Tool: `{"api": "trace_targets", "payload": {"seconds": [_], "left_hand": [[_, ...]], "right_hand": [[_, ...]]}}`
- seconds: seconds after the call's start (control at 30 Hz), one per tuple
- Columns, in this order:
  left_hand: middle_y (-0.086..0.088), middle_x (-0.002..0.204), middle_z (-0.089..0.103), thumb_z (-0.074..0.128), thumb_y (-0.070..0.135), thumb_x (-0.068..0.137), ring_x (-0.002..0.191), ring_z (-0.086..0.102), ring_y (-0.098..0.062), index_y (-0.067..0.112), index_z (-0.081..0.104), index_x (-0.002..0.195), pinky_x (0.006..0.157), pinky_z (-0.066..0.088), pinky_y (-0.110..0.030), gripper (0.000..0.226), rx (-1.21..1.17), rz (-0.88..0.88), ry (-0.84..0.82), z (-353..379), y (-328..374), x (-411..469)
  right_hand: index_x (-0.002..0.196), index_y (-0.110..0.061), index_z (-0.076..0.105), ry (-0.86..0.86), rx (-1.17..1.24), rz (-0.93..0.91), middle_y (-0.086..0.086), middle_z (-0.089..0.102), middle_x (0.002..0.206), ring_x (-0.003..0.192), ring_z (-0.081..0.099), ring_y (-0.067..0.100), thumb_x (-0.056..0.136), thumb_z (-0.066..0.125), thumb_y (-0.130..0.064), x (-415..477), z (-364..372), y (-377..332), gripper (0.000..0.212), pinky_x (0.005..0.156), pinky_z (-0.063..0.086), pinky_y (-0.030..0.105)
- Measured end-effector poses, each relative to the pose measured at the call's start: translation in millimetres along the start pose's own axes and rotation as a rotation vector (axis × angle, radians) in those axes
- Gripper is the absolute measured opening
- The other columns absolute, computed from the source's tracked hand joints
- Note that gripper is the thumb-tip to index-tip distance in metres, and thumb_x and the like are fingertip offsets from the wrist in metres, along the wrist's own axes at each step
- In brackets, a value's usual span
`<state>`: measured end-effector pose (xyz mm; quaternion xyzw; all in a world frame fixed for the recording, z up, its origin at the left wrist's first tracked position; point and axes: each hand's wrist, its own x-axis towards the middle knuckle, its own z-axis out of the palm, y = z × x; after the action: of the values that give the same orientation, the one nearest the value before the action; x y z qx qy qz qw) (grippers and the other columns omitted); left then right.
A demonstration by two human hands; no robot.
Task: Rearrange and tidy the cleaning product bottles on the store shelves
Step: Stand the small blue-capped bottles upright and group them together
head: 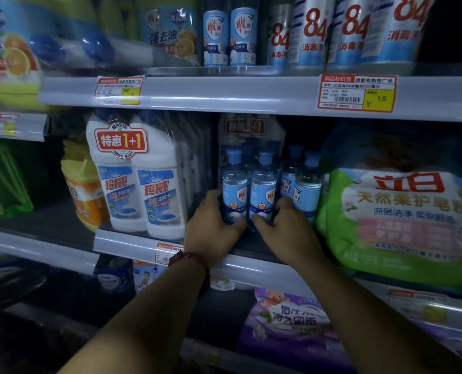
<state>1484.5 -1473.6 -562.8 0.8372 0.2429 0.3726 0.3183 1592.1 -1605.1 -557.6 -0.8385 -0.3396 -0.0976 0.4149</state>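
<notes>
Several small clear bottles with blue caps and blue-white labels stand grouped on the middle shelf [254, 265]. My left hand [211, 228] curls round the base of the front left bottle [234, 187]. My right hand [283, 228] curls round the base of the front bottle beside it [263, 190], thumb across its front. Two more of these bottles [305, 182] stand just right of my right hand, and others stand behind, partly hidden. Both bottles stand upright on the shelf.
A twin pack of white toilet-cleaner bottles [141, 184] stands left of my left hand, with an orange-yellow tub [83, 193] further left. A green soap-powder bag [402, 220] fills the right. Above the shelf rail [224, 93] stand "84" bottles [332, 31] and two small blue bottles [230, 36].
</notes>
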Motion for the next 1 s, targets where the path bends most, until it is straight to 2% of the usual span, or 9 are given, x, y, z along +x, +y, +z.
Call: {"api": "trace_targets", "payload": {"seconds": [0.13, 0.2, 0.3, 0.4, 0.57, 0.77, 0.87, 0.93, 1.0], "left_hand": [[0.015, 0.119, 0.069, 0.073, 0.044, 0.081, 0.106, 0.067, -0.012, 0.037, 0.044, 0.134, 0.095, 0.054, -0.037, 0.06, -0.017, -0.008, -0.041, -3.2, 2.4, -0.2], [0.015, 0.119, 0.067, 0.071, 0.05, 0.083, 0.106, 0.066, -0.011, 0.037, 0.046, 0.129, 0.094, 0.054, -0.037, 0.054, -0.007, 0.005, -0.07, -3.6, 2.0, 0.9], [0.011, 0.119, 0.058, 0.07, 0.053, 0.084, 0.104, 0.062, -0.01, 0.032, 0.051, 0.124, 0.092, 0.054, -0.038, 0.049, 0.021, 0.059, -0.037, -1.6, 0.1, 2.4], [0.007, 0.114, 0.051, 0.072, 0.049, 0.085, 0.098, 0.059, -0.011, 0.027, 0.057, 0.121, 0.089, 0.055, -0.039, 0.046, 0.038, 0.105, 0.014, -0.2, -0.4, 3.3], [0.008, 0.111, 0.057, 0.067, 0.064, 0.072, 0.093, 0.061, -0.008, 0.029, 0.059, 0.12, 0.085, 0.058, -0.04, 0.06, -0.019, 0.093, 0.031, 0.1, -2.0, 3.3], [0.009, 0.114, 0.066, 0.068, 0.065, 0.071, 0.098, 0.066, -0.007, 0.033, 0.059, 0.121, 0.086, 0.06, -0.039, 0.06, -0.073, 0.074, 0.023, 1.7, -8.7, 6.0], [0.008, 0.111, 0.069, 0.079, 0.052, 0.08, 0.096, 0.067, -0.006, 0.027, 0.063, 0.121, 0.085, 0.06, -0.036, 0.05, -0.084, 0.086, -0.016, -0.1, -7.7, 8.5], [0.008, 0.108, 0.072, 0.082, 0.044, 0.082, 0.094, 0.068, -0.005, 0.023, 0.065, 0.119, 0.085, 0.06, -0.035, 0.045, -0.076, 0.092, -0.035, -2.8, -4.3, 9.6], [0.007, 0.106, 0.073, 0.083, 0.039, 0.082, 0.093, 0.069, -0.007, 0.021, 0.066, 0.117, 0.084, 0.06, -0.038, 0.042, -0.076, 0.097, -0.037, -6.8, -1.0, 7.5]], "right_hand": [[0.101, -0.025, 0.049, -0.06, 0.021, 0.007, 0.002, 0.068, 0.089, 0.083, 0.066, 0.025, 0.08, 0.055, -0.054, 4.1, 1.6, 4.4, 0.036, 0.065, 0.047, 0.031], [0.102, -0.025, 0.051, -0.058, 0.027, 0.011, 0.0, 0.068, 0.086, 0.081, 0.066, 0.023, 0.082, 0.059, -0.055, 4.3, 2.0, 5.0, 0.036, 0.064, 0.048, 0.032], [0.106, -0.02, 0.052, -0.006, -0.007, -0.017, 0.0, 0.071, 0.097, 0.088, 0.068, 0.02, 0.086, 0.067, -0.055, 2.5, 1.9, 4.4, 0.044, 0.07, 0.055, 0.033], [0.109, -0.019, 0.05, 0.006, -0.013, -0.044, 0.002, 0.071, 0.106, 0.094, 0.069, 0.022, 0.085, 0.066, -0.057, 2.2, 2.1, 4.2, 0.048, 0.075, 0.058, 0.038], [0.104, -0.025, 0.049, -0.033, -0.001, -0.047, 0.0, 0.071, 0.092, 0.087, 0.069, 0.02, 0.081, 0.058, -0.062, 5.4, 5.3, 9.0, 0.044, 0.072, 0.058, 0.037], [0.11, -0.022, 0.05, 0.03, 0.021, -0.083, 0.0, 0.072, 0.107, 0.095, 0.069, 0.019, 0.081, 0.064, -0.065, 4.2, 5.0, 9.3, 0.054, 0.076, 0.06, 0.041], [0.104, -0.022, 0.052, 0.024, 0.052, -0.123, -0.006, 0.066, 0.088, 0.078, 0.064, 0.011, 0.085, 0.065, -0.062, 5.9, 3.6, 8.7, 0.047, 0.067, 0.054, 0.032], [0.096, -0.019, 0.052, 0.003, 0.116, -0.143, -0.014, 0.05, 0.073, 0.063, 0.049, -0.002, 0.087, 0.072, -0.049, 6.4, 0.4, 7.5, 0.037, 0.06, 0.039, 0.018], [0.091, -0.019, 0.05, -0.007, 0.139, -0.17, -0.016, 0.042, 0.073, 0.061, 0.044, -0.003, 0.087, 0.076, -0.038, 4.0, -4.5, 4.5, 0.033, 0.057, 0.034, 0.012]]}}
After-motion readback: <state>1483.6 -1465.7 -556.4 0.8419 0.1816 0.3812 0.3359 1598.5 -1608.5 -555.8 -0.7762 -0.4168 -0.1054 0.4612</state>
